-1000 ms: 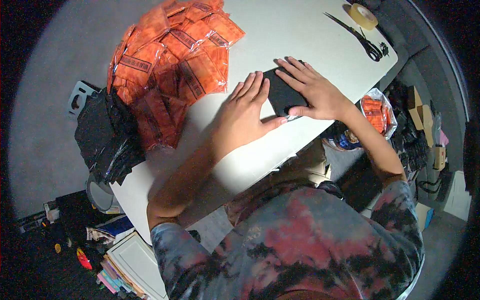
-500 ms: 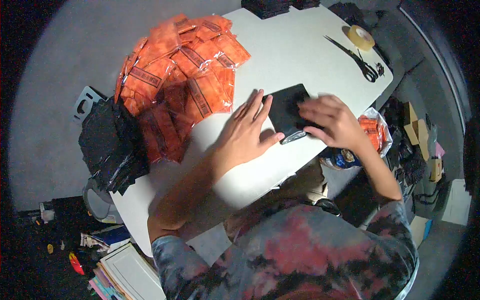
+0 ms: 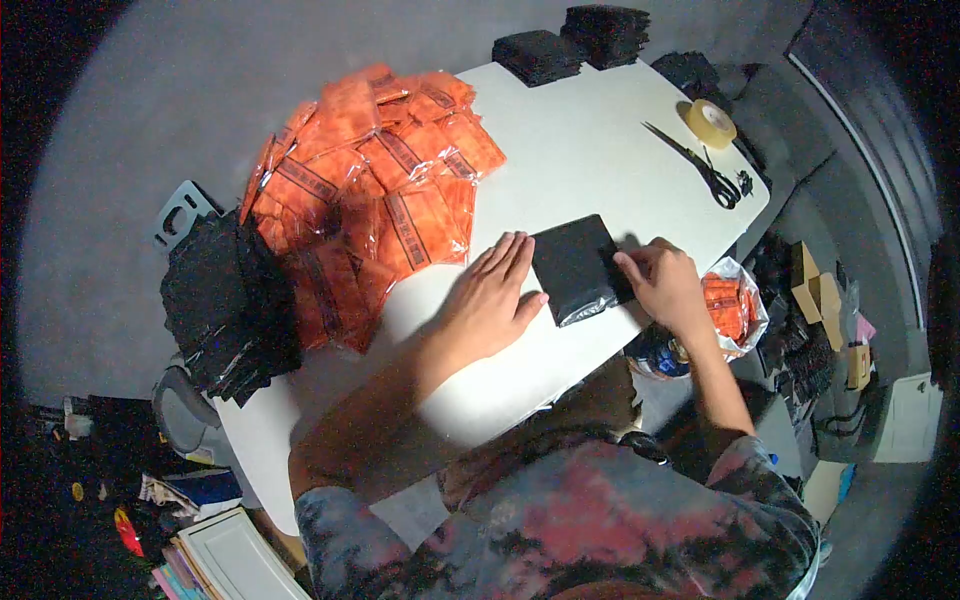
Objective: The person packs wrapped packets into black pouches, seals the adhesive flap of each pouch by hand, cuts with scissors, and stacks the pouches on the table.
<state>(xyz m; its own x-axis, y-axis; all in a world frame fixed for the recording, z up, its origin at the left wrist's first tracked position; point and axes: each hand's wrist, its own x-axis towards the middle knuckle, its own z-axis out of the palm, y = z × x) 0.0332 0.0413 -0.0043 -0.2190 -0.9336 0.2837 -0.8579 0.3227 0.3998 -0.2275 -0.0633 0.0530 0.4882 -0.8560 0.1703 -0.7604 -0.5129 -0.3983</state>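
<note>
A flat black square packet (image 3: 578,262) in clear plastic lies on the white table in front of me, with a shiny plastic fold along its near edge. At its left edge rests my left hand (image 3: 488,305), flat, fingers stretched out and thumb apart. My right hand (image 3: 668,285) is closed at the packet's right edge, its thumb and curled fingers pinching there. To the left of my hands is a heap of orange packets (image 3: 350,140) in clear plastic with dark printed labels. A pile of black packets (image 3: 230,300) sits at the table's left end.
Black scissors (image 3: 700,170), a roll of tape (image 3: 711,124) and small dark bits lie at the right end of the white table (image 3: 590,130). Two black stacks (image 3: 537,57) stand at the far edge. Beside the table is a bag holding orange packets (image 3: 730,305).
My right hand has gone from sweeping over the black packet to its right edge, fingers curled in. My left hand's fingers have drawn together and no longer overlap the packet. The view has tilted.
</note>
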